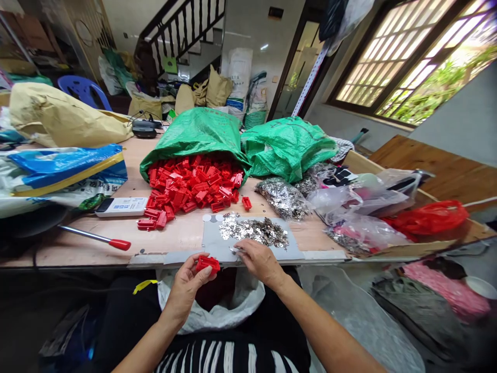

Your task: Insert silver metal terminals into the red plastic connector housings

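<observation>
My left hand is closed round a small red plastic part, held just off the table's near edge. My right hand rests on a grey mat, fingers pinched on a small silvery metal piece. Right beyond it lies a loose heap of the same metal pieces. Farther back, a big pile of red plastic parts spills out of a green woven sack.
A second green sack, clear bags of metal pieces and a red bag lie right. At left are a red-tipped rod, a white box and blue-white sacks. A white bag sits in my lap.
</observation>
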`<state>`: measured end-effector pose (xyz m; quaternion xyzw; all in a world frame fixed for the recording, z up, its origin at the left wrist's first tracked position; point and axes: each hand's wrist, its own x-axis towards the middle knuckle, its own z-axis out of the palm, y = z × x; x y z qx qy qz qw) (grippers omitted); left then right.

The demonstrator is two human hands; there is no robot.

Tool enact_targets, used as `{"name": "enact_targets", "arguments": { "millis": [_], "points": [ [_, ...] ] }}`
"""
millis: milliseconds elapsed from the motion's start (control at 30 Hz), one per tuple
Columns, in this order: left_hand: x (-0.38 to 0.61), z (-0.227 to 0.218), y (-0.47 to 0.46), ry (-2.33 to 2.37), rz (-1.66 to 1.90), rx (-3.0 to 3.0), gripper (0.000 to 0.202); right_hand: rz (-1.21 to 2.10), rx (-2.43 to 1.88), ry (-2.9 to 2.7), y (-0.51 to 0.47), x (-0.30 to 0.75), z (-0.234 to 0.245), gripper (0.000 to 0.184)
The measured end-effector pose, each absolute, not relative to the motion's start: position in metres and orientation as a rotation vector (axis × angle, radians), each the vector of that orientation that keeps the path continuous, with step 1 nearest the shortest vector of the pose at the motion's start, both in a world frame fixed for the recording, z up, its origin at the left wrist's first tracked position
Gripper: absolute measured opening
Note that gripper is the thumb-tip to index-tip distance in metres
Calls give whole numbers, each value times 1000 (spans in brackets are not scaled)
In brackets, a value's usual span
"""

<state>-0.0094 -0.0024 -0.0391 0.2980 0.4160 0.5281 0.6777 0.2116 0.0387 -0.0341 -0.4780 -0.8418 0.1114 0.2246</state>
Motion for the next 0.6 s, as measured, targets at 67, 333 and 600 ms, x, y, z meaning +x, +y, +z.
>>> {"name": "enact_targets", "arguments": {
  "millis": [67,333,600],
  "points": [
    [-9,-40,-2,957,1189,735,39,316,-1410,-2300,39,210,-30,16],
    [-10,-38,-1,1063,1235,982,35,304,-1555,-2285,40,196,-28,9],
    [-12,-38,0,1199,1280,1159,34,678,-1279,-2039,25,176,-6,6]
  ]
}}
